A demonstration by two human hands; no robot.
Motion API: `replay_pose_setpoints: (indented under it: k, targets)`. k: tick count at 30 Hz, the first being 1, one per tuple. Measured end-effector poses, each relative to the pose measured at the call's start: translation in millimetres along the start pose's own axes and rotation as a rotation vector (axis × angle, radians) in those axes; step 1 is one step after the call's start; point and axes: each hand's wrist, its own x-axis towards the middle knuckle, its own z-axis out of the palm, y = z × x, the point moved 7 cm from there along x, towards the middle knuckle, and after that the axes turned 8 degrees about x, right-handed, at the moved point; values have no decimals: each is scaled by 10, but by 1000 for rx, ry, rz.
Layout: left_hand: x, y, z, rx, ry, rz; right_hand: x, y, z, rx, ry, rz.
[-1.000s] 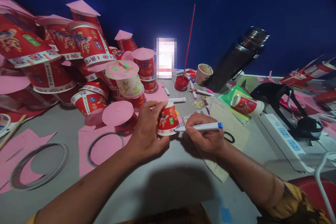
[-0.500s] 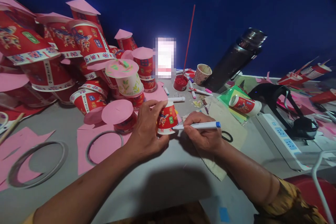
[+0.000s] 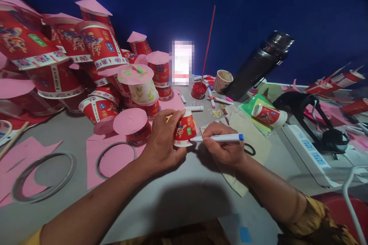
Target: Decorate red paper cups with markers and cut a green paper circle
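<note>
Broadest before us is the grey tabletop (image 3: 138, 203), with a pile of red cups (image 3: 105, 48) under pink paper tops at its left and a black flask (image 3: 253, 69) leaning toward the back right.

Next come our two hands, near the middle. Our left hand (image 3: 165, 143) is curled round the far and left sides of a red cup (image 3: 185, 126), its fingers grasping the wall. Our right hand (image 3: 225, 149) has its fingers closed on a white pen (image 3: 225, 138).

The red cup sits between the hands, narrow end up and wide end low; we cannot tell whether its lip rests on the tabletop. It looks like thin paper, so we judge it light, springy and easily dented, with a smooth coat that could turn in a loose grip. We would hold it near the firm base or the lip, pressing gently, and leave the white band clear.

The white pen should be stiff and light, best pinched low on the barrel, as here. Smallest is its tip (image 3: 192, 140), at or very near the band's right side; contact is too fine to make out.
</note>
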Motion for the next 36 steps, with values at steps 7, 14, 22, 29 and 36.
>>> replay_pose_setpoints:
  k: [7, 14, 22, 29, 36]
  targets:
    - [0, 21, 0, 15, 12, 26, 17, -50, 47, -47, -64, -60]
    - [-2, -7, 18, 19, -4, 13, 21, -62, 16, -65, -48, -22]
    - [-12, -21, 21, 16, -9, 3, -2, -125, 64, -95, -65, -138]
    - [-7, -22, 23, 29, -5, 11, -2, -116, 60, -135, -71, -141]
    - [-10, -29, 27, 35, -5, 14, 0, -108, 52, -145, -81, -111]
